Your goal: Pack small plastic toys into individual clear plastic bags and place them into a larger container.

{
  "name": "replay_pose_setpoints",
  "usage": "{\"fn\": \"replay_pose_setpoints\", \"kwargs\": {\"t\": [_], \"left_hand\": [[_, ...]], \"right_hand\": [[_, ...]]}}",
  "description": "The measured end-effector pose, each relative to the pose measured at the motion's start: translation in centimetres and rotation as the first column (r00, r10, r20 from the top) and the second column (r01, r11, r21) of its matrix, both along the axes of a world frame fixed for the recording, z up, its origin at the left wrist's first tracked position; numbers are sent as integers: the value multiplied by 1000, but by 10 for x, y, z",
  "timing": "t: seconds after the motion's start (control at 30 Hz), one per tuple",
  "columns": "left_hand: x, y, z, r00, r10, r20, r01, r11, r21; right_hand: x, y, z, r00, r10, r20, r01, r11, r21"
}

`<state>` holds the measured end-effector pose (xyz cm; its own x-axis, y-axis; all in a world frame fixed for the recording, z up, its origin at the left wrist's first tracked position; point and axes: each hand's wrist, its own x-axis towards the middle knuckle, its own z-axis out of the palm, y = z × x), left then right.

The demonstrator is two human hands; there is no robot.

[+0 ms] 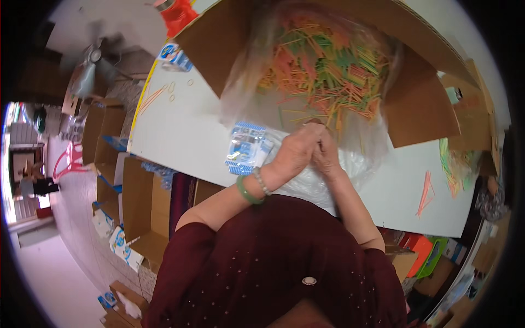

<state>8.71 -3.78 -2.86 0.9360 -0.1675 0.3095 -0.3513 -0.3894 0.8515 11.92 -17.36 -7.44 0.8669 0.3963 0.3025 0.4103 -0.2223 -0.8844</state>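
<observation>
Nearest is a beaded maroon cloth top. Toward its twelve o'clock, the left hand and right hand meet, fingers curled; I cannot tell what they hold. Beyond, at twelve, thin multicoloured strips lie in a clear plastic bag, apparently opened for reach.

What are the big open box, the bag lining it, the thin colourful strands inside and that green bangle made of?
Box: matt cardboard, judging by its brown, stiff flaps.
Bag: thin plastic film, see-through and wrinkled.
Strands: possibly rubber or plastic; they're slim and evenly coloured, but too small to tell.
Bangle: smooth and pale green, perhaps stone, glass or plastic.
</observation>
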Motion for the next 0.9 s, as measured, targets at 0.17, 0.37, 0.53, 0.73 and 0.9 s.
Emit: {"fn": "replay_pose_setpoints", "kwargs": {"t": [0.17, 0.37, 0.53, 0.73, 0.9], "left_hand": [[6, -15, 9, 946, 1, 324, -87, 964, 252], [6, 4, 11, 954, 80, 289, -145, 966, 212], [1, -4, 13, 911, -40, 410, -123, 924, 362], [9, 16, 2, 949, 211, 236, -271, 927, 260], [22, 34, 18, 886, 429, -179, -435, 900, 2]], "right_hand": [[-2, 2, 5, 966, -94, -242, 116, 990, 81], [5, 0, -2, 996, -49, -77, 51, 998, 28], [-4, -7, 5, 997, -13, 75, 21, 994, -104], [-7, -1, 7, 974, -224, 31, 224, 939, -261], [4, -4, -1, 966, -208, -156, 205, 978, -34]]}}
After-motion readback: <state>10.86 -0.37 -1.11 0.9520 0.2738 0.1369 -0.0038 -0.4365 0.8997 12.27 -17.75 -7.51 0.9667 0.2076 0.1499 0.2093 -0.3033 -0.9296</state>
